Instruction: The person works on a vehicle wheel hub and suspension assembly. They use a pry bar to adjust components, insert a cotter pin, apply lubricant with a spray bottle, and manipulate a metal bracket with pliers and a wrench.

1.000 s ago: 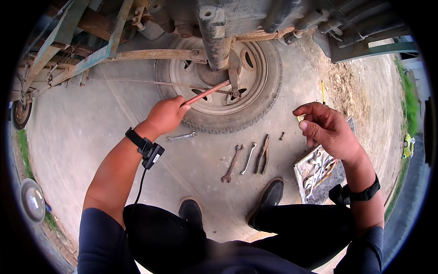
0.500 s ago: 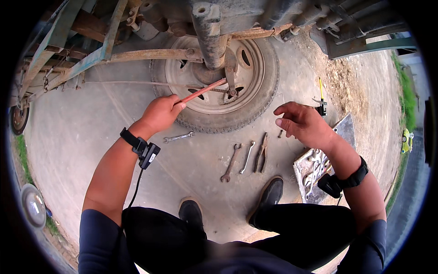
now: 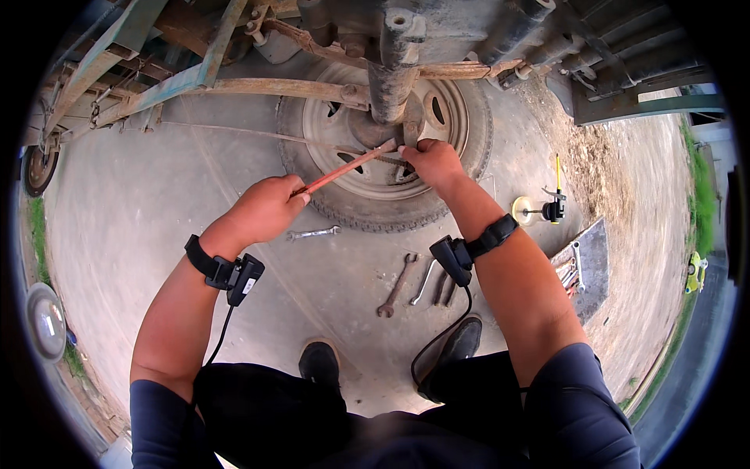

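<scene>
While both forearms reach far, the hands meet at the wheel hub [image 3: 375, 141].
Left hand [image 3: 266, 209] fist-clamped on a reddish rod [image 3: 348, 166]; right hand [image 3: 432, 160] fingers curled onto its far tip.

Both hands [image 3: 266, 209] on rusty rod [image 3: 348, 166]

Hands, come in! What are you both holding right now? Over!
Left hand gripping reddish rod. Right hand at rod's far end, on wheel hub. Wrenches on concrete below, apart from both.
</scene>
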`<state>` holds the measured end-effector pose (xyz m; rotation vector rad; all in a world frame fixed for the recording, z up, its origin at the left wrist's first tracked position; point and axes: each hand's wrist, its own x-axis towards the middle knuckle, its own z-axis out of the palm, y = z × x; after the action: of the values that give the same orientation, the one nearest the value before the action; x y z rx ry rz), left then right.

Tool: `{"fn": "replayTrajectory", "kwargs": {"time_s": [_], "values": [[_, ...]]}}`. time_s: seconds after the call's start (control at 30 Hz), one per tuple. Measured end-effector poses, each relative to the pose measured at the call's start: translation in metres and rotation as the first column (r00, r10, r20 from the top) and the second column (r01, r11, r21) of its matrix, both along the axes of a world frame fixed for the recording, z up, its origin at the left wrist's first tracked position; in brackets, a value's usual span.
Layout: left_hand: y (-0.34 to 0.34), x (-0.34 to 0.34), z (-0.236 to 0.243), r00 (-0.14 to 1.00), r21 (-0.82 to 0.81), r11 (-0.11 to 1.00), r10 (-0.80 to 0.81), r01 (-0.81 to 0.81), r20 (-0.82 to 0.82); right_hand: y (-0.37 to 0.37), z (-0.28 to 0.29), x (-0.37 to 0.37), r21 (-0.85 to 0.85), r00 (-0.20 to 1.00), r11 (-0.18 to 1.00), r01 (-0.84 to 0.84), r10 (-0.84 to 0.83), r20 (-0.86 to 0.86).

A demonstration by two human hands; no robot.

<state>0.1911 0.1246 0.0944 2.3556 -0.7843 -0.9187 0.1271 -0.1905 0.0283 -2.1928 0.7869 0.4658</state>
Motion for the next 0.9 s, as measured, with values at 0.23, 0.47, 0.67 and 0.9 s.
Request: {"fn": "replayTrajectory", "kwargs": {"time_s": [0.23, 0.47, 0.67, 0.9], "values": [[0.002, -0.036, -0.002, 0.995, -0.098, 0.994, 0.053, -0.045, 0.088, 0.002, -0.005, -0.016, 0.539, 0.913, 0.793, 0.283, -0.396, 0.103], [-0.035, -0.042, -0.008, 0.940, -0.206, 0.978, 0.030, 0.043, 0.341, -0.004, -0.025, -0.021, 0.586, 0.888, 0.767, 0.262, -0.430, 0.165], [-0.046, -0.047, -0.034, 0.908, -0.204, 0.972, -0.020, 0.115, 0.418, -0.003, -0.029, -0.022, 0.604, 0.895, 0.765, 0.222, -0.405, 0.184], [-0.051, -0.041, -0.036, 0.917, -0.115, 0.987, -0.057, 0.111, 0.395, 0.001, -0.029, -0.022, 0.623, 0.889, 0.746, 0.236, -0.425, 0.172]]}}
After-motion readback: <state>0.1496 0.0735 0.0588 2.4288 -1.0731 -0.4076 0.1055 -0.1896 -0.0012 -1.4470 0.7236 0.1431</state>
